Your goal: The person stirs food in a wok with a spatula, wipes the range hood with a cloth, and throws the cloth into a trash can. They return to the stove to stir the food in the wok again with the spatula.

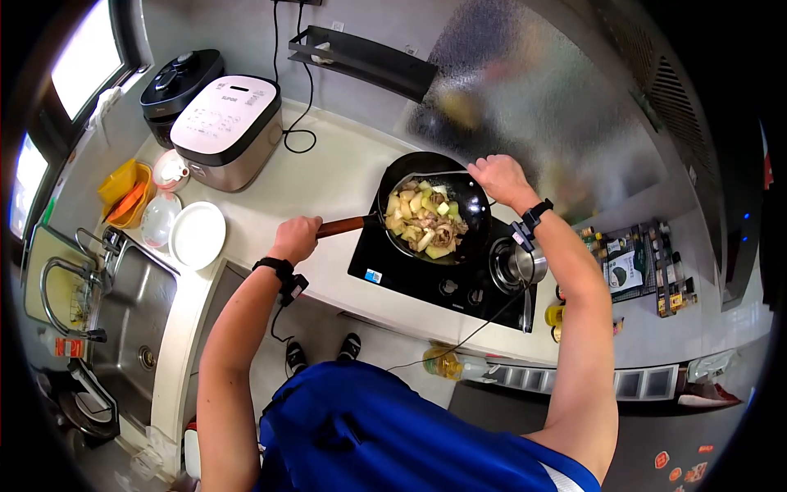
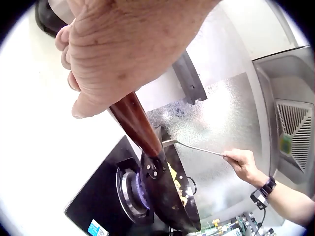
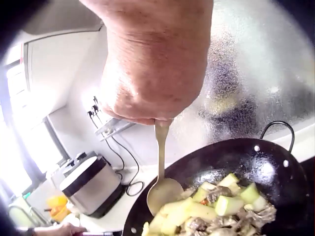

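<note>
My left hand [image 1: 295, 240] grips the brown wooden handle [image 1: 340, 226] of a black wok [image 1: 474, 201]. Pale green vegetable chunks and browned meat pieces [image 3: 216, 206] lie in the wok. At its far right side, my right hand [image 1: 502, 179] holds a metal spoon [image 3: 164, 194] by the end of its long handle. The spoon's rounded bowl is down at the edge of the food, against the wok's inner wall. In the left wrist view, the wok is tilted over a gas burner [image 2: 130, 194] with a bluish flame.
A small steel pot [image 1: 525, 264] stands on the right of the black cooktop [image 1: 410, 283]. Left on the counter are a rice cooker [image 1: 225, 123], a white plate [image 1: 197, 235] and a sink [image 1: 135, 320]. Seasoning bottles and a rack [image 1: 652, 266] are at right.
</note>
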Demonstrator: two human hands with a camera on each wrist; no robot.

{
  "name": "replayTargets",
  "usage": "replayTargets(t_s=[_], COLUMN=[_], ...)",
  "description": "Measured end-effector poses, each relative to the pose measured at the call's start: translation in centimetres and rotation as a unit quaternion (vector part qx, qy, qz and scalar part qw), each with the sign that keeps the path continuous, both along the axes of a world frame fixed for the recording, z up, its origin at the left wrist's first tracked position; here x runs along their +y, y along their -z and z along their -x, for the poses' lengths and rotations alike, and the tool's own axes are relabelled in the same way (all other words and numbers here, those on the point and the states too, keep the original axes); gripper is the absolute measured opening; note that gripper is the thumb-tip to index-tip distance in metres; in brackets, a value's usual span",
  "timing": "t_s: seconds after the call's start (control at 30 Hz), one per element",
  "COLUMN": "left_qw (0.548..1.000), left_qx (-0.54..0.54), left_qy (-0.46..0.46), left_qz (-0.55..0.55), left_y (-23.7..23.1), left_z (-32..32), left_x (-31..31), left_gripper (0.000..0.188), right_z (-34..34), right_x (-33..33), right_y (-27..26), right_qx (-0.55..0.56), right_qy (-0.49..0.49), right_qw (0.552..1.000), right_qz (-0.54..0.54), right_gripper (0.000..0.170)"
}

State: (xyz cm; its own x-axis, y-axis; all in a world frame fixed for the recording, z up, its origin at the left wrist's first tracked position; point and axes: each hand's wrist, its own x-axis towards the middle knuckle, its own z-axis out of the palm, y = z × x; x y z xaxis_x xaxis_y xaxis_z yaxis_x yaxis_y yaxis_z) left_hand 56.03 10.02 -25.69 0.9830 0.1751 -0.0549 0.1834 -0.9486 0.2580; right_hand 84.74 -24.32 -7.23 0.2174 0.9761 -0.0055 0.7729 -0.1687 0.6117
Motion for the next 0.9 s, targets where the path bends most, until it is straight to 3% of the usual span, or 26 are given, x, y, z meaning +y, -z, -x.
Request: replayTargets(t_s=[0.2,0.33,0.37,0.47,0.57,0.67,0.73,0.8,0.9], left_qw=[1.0,1.0,1.0,1.0,1.0,1.0,1.0,1.0,1.0], left_qx=[-0.004,-0.005,-0.002,-0.004,-0.009,-0.019,-0.022,-0.022,-0.012], left_qy=[0.006,0.016,0.015,0.018,0.022,0.017,0.013,0.011,0.012], left_qz=[-0.002,0.017,0.018,0.014,0.011,0.011,0.01,0.008,0.008], left_y=[0.6,0.2,0.3,0.1,0.0,0.4,0.5,0.5,0.1], left_z=[-0.3,-0.5,-0.4,-0.3,-0.4,-0.4,-0.3,-0.3,-0.3], left_x=[0.4,0.5,0.5,0.5,0.5,0.4,0.5,0.5,0.4], left_gripper=[0.017,0.017,0.017,0.017,0.016,0.015,0.015,0.015,0.016], right_z=[4.9,6.5,6.9,8.1,7.2,5.2,3.1,1.9,-1.1], right_x=[-3.0,-6.5,-7.0,-5.9,-5.9,-4.5,-3.6,-2.6,-3.8], right_y=[-4.4,-7.8,-8.2,-9.7,-9.4,-9.1,-8.2,-7.9,-4.4], right_qx=[0.009,-0.034,-0.02,0.034,0.123,0.141,0.159,0.234,0.29], right_qy=[-0.046,0.023,0.109,0.365,0.389,0.468,0.493,0.508,0.53], right_qw=[0.998,0.999,0.994,0.929,0.913,0.871,0.844,0.809,0.781], right_qz=[0.042,-0.011,-0.009,0.054,-0.016,0.04,0.136,0.18,0.16], right_gripper=[0.008,0.009,0.009,0.015,0.023,0.023,0.019,0.019,0.02])
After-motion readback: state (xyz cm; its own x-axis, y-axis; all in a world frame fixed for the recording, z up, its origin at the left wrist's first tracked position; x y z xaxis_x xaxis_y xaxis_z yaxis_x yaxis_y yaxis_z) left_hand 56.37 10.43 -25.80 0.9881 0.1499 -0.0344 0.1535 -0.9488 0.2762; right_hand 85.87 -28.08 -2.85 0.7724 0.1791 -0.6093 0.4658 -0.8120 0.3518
